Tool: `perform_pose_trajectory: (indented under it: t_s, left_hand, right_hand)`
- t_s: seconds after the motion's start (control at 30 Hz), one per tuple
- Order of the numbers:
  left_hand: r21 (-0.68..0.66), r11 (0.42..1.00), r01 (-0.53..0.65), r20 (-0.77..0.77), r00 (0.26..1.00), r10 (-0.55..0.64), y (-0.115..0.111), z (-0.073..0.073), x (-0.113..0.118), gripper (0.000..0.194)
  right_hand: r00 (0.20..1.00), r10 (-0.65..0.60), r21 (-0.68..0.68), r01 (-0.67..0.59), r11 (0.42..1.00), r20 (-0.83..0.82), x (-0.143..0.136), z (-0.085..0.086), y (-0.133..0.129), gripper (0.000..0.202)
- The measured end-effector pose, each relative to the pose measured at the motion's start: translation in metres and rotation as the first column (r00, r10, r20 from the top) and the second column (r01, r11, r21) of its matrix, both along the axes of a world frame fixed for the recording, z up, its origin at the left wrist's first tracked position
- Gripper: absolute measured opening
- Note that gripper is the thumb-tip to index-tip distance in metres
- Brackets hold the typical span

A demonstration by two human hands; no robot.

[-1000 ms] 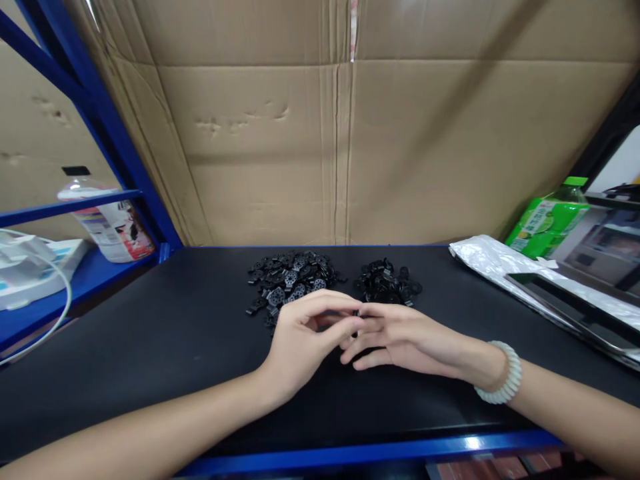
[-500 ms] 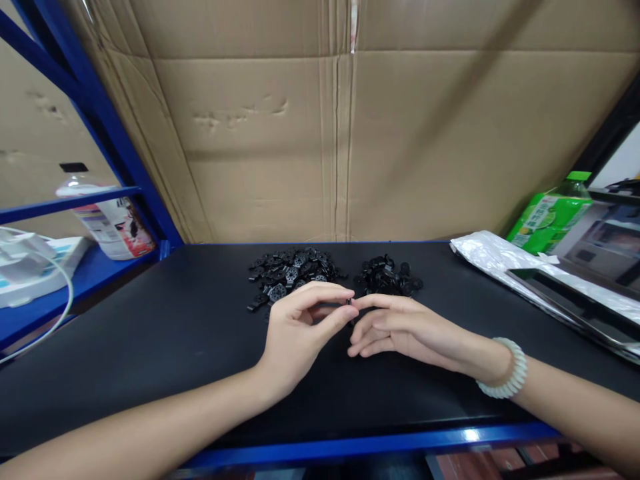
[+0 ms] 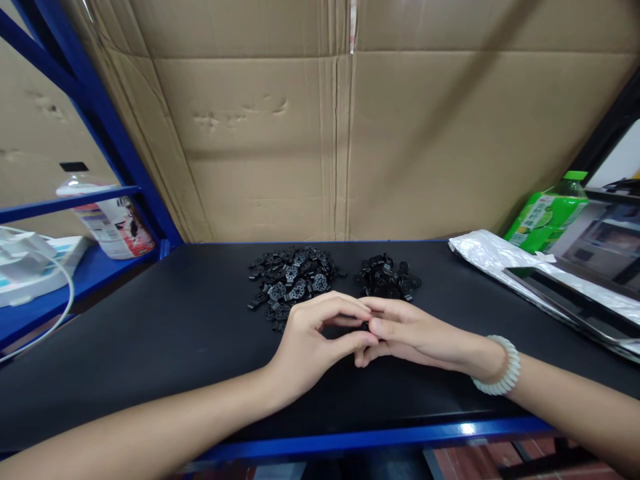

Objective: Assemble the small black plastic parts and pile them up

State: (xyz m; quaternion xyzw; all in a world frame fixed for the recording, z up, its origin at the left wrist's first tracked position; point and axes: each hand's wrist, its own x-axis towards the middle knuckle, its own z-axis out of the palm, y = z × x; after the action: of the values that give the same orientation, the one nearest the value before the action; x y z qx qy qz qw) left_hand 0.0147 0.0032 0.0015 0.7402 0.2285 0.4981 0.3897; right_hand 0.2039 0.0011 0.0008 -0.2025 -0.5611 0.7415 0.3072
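Your left hand [image 3: 303, 343] has shifted right and toward the near edge of the desk [image 3: 175, 347], and your right hand [image 3: 420, 337] has brought its thumb in against the black part [image 3: 365, 326]. Your left fingers are nearly closed, pinching it; whether your right fingers grip it too, I cannot tell. It is nearer that edge than the larger pile [image 3: 295, 277] and smaller pile [image 3: 384, 277], between both hands' fingertips, neither hand nearer, its long axis hidden.
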Motion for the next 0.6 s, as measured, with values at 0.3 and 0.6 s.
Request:
perform_pose_trajectory:
  t_s: [0.3,0.6]
  left_hand:
    - [-0.088,0.996,0.032,-0.004,0.999,-0.033,-0.0023,0.0063,0.0018,0.02]
    - [0.039,0.995,-0.097,0.097,0.991,0.092,-0.0011,0.0053,-0.003,0.019]
  right_hand:
    - [1.0,-0.018,-0.01,0.018,1.0,-0.009,-0.0038,-0.0018,-0.0011,0.033]
    - [0.991,-0.131,0.012,0.131,0.991,0.007,0.0002,0.0013,0.0011,0.021]
